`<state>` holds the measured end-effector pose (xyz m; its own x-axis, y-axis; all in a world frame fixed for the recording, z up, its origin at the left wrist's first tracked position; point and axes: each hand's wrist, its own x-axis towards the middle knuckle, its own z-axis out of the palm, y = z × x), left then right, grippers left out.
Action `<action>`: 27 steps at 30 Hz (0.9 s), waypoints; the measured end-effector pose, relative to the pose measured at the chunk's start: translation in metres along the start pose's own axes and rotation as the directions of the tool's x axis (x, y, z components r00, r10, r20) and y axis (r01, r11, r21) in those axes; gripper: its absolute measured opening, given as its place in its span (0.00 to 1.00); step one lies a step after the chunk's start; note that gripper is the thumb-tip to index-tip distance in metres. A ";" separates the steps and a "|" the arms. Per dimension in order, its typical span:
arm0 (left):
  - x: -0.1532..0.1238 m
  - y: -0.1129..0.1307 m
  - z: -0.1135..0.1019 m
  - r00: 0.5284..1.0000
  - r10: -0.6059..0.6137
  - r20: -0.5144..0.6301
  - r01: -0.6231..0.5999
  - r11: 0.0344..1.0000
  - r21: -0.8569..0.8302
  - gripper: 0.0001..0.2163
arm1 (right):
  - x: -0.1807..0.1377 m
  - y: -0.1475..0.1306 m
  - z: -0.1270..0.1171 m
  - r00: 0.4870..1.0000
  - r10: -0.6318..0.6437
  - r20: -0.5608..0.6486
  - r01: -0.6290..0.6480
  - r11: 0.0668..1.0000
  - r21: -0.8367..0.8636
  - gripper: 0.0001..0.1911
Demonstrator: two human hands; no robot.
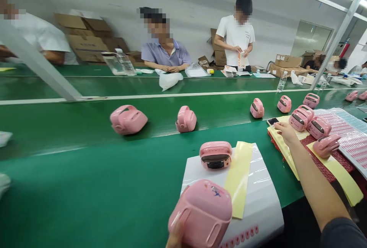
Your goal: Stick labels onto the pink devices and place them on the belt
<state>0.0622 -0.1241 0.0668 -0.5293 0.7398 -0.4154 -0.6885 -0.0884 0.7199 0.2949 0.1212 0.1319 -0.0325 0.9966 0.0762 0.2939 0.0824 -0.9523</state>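
Observation:
In my left hand (175,236), low in the centre, is a pink plastic device (200,213) with a small printed picture on its top. My thumb presses its left side; the other fingers are hidden. A similar pink device (216,155), with a handle and a dark front window, stands just beyond on a white sheet (260,198). My right hand (285,131) reaches far to the right, fingertips pinched above yellow paper (282,146) beside a phone (272,121). Something tiny and pale may be at the fingertips; I cannot make it out.
A yellow strip (239,179) lies across the sheet. Several pink devices (319,126) stand right, near pink sticker sheets (349,131) and a red mat (311,144). More stand along the green belt (220,114). A slanted metal post (43,60) rises left. Co-workers (168,54) are across.

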 end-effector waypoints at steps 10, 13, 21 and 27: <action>-0.013 -0.002 0.035 0.990 0.139 0.031 -0.142 0.981 0.134 0.36 | -0.147 -0.050 0.083 0.777 -0.135 0.615 0.016 0.980 0.196 0.10; -0.015 -0.003 0.034 0.990 0.135 0.047 -0.141 0.979 0.144 0.35 | -0.150 -0.051 0.088 0.767 -0.084 0.637 -0.011 0.990 0.144 0.06; -0.019 -0.002 0.036 0.991 0.132 0.022 -0.134 0.983 0.128 0.37 | -0.152 -0.052 0.091 0.794 -0.064 0.605 -0.012 0.993 0.121 0.04; -0.021 0.000 0.036 0.991 0.127 0.050 -0.132 0.985 0.114 0.36 | -0.155 -0.054 0.093 0.804 -0.087 0.588 0.030 0.994 0.105 0.05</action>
<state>0.0912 -0.1154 0.0951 -0.5873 0.7548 -0.2921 -0.5510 -0.1086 0.8274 0.1953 -0.0385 0.1438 -0.6130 0.7895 -0.0297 0.1905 0.1112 -0.9754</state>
